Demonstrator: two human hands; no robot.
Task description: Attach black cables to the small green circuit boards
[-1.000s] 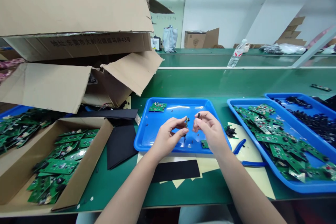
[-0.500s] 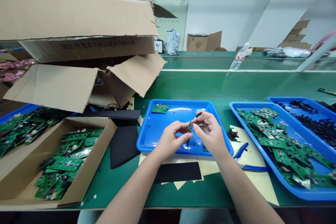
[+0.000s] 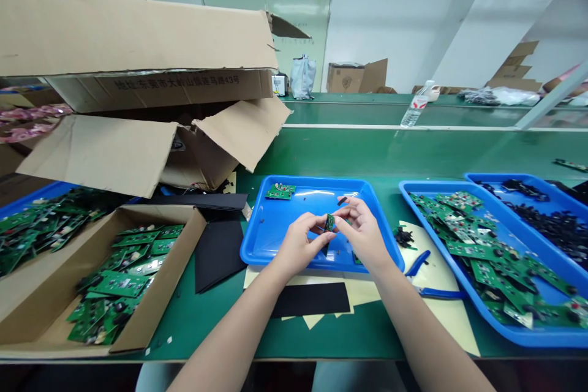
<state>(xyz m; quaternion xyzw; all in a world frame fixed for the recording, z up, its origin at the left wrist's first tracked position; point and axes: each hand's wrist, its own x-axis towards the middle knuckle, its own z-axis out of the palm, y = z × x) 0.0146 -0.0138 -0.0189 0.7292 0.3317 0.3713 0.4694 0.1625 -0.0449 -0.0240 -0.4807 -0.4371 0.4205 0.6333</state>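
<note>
Left hand (image 3: 303,239) pinching a small green circuit board (image 3: 329,222), held up between the two hands; right hand (image 3: 362,229) close beside it, a small black piece (image 3: 342,201) up at its fingers, fingertips right at the board's edge, though whether they grip it or merely touch I cannot tell; directly beneath both hands, a blue tray (image 3: 252,233), with a second board (image 3: 280,192) in its far corner, ahead and left of them; just this side of the hands, a flat black strip (image 3: 310,299); right of the right hand, a clump of black parts (image 3: 404,237), and nearer the body, a blue-handled tool (image 3: 419,263); left of the left hand, black sheets (image 3: 218,254) on the green table (image 3: 220,318); farther right, a boards tray (image 3: 404,196), well filled; well out left, an open carton (image 3: 154,300) of boards; beyond that, a big cardboard box (image 3: 138,30), flaps hanging; and away past the hands, ahead and right, a water bottle (image 3: 414,107).
</note>
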